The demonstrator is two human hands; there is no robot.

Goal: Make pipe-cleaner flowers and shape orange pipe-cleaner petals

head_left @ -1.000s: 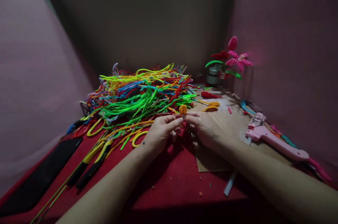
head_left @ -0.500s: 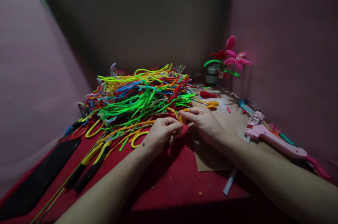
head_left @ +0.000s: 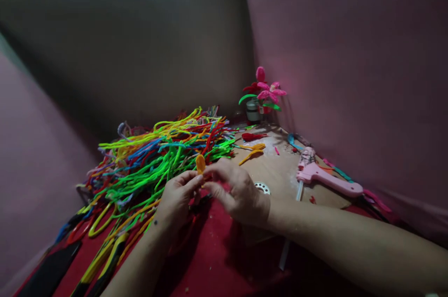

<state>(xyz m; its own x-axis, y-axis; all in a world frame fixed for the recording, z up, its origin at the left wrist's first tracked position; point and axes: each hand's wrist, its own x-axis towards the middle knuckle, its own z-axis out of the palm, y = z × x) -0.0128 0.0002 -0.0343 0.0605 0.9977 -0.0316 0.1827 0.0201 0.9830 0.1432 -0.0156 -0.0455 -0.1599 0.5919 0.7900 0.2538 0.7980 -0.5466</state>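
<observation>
Both my hands meet over the red table top, pinching a small orange pipe-cleaner loop [head_left: 200, 163] that stands up between the fingertips. My left hand [head_left: 177, 196] grips it from the left with thumb and forefinger closed. My right hand [head_left: 235, 192] holds it from the right, fingers curled. Just behind the hands lies a big heap of coloured pipe cleaners [head_left: 157, 152], mostly green, yellow, red and blue.
A pink glue gun [head_left: 324, 180] lies on a brown cardboard sheet [head_left: 280, 171] at right, beside orange petal shapes [head_left: 254, 149] and a red one [head_left: 251, 136]. A pink pipe-cleaner flower [head_left: 266, 89] stands in a small jar in the corner. Yellow-handled tools [head_left: 101, 259] lie front left.
The view has swung so everything sits further left and tilted. The orange loop, bent low between the fingers half a second ago, stands upright again above the fingertips.
</observation>
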